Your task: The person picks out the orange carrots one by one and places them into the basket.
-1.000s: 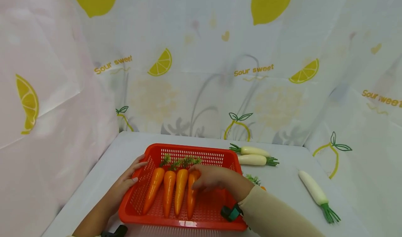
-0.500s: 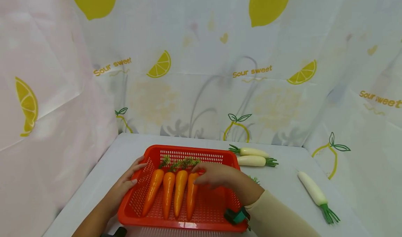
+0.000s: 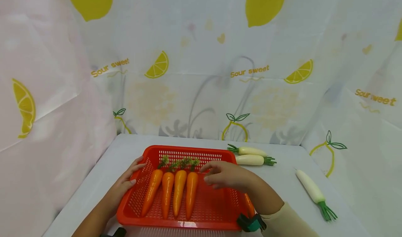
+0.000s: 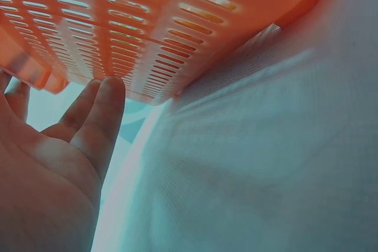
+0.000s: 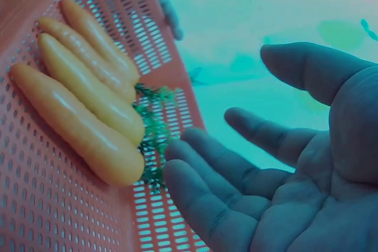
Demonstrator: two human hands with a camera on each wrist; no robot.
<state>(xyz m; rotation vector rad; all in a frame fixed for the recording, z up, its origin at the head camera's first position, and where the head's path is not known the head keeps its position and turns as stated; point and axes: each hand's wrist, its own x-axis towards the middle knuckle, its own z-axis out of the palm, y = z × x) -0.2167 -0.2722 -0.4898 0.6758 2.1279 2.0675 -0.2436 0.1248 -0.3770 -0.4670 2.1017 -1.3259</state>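
Several orange carrots with leafy green tops lie side by side in the left part of a red plastic basket [image 3: 213,202]; the rightmost carrot [image 3: 191,195] is nearest my right hand. That right hand [image 3: 224,174] hovers over the basket's right half, fingers loosely bent and holding nothing. In the right wrist view the palm and parted fingers of my right hand [image 5: 277,175] are bare beside the carrots [image 5: 82,128]. My left hand [image 3: 122,186] rests on the basket's left rim. From the left wrist, its fairly straight fingers [image 4: 103,116] touch the slotted outer wall [image 4: 118,28].
Two white radishes [image 3: 251,159] with green tops lie behind the basket's right corner. A third white radish [image 3: 311,186] lies farther right on the white table [image 3: 282,181]. Another carrot [image 3: 249,205] lies just outside the basket, partly hidden by my right forearm. Lemon-printed cloth [image 3: 194,90] surrounds the table.
My right hand has let go of the rightmost carrot and moved up and right off it. More of the carrot outside the basket now shows. The left hand stays on the rim.
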